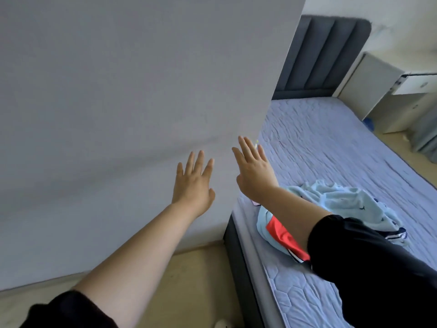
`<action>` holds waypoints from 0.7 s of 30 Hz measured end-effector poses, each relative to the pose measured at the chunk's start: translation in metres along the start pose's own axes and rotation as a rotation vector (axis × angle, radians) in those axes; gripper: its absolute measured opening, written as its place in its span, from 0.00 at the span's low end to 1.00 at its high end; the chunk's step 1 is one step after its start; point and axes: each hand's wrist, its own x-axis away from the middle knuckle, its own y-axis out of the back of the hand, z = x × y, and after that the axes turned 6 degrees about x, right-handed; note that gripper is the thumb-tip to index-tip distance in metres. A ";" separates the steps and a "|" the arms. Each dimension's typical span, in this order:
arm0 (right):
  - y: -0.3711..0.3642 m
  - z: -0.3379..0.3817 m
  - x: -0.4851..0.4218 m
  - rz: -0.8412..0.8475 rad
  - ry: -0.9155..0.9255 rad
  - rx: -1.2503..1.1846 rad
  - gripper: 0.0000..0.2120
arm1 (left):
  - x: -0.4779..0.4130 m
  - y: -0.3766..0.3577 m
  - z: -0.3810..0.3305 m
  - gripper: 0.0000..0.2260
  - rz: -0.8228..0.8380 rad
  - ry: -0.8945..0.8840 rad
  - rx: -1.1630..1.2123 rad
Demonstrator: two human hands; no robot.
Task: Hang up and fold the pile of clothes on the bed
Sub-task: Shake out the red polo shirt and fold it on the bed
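**Both hands open and raised beside the bed, clothes lying on the mattress**

The left hand [192, 183] is stretched forward with its fingers straight and slightly spread, holding nothing. The right hand [254, 169] is next to it, also flat, fingers straight and close together, likewise holding nothing. Both show their backs to the camera and reach toward a tall grey panel [118, 91] that stands off the left side of the bed [319, 143]. Whether either palm actually touches the panel cannot be told. The right hand sits at the panel's vertical edge, above the bed's left rim. Both forearms are bare, and a black sleeve [366, 268] covers the right upper arm.

The pile of clothes [343, 200] lies crumpled on the bed, near its left edge and toward the foot end, partly hidden under the right forearm. It is mostly light blue fabric, with a red piece trimmed in black and white showing at its near side.

The bed has a lilac quilted cover and a dark padded headboard [319, 55] at its far end. A beige floor [196, 275] runs along the bed's left side. A white cabinet [371, 91] stands past the bed's right side, near the headboard.
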 end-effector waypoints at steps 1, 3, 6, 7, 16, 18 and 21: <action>-0.016 -0.008 -0.003 -0.012 0.040 0.032 0.33 | -0.007 -0.013 -0.002 0.35 -0.026 0.010 0.017; -0.047 -0.020 -0.003 -0.030 0.086 0.078 0.35 | -0.014 -0.038 -0.009 0.36 -0.083 0.025 0.046; -0.090 -0.032 0.001 -0.092 0.136 0.112 0.39 | -0.015 -0.079 -0.014 0.40 -0.117 0.048 0.045; -0.104 -0.035 0.002 -0.121 0.150 0.131 0.40 | -0.015 -0.092 -0.014 0.41 -0.117 0.050 0.029; -0.234 -0.025 0.001 -0.368 0.188 0.176 0.46 | -0.019 -0.211 -0.001 0.44 -0.316 0.046 -0.011; -0.259 -0.021 0.006 -0.394 0.197 0.165 0.45 | -0.019 -0.238 -0.002 0.43 -0.346 0.078 0.019; -0.295 -0.023 0.020 -0.396 0.196 0.163 0.43 | -0.021 -0.279 -0.006 0.43 -0.366 0.094 0.060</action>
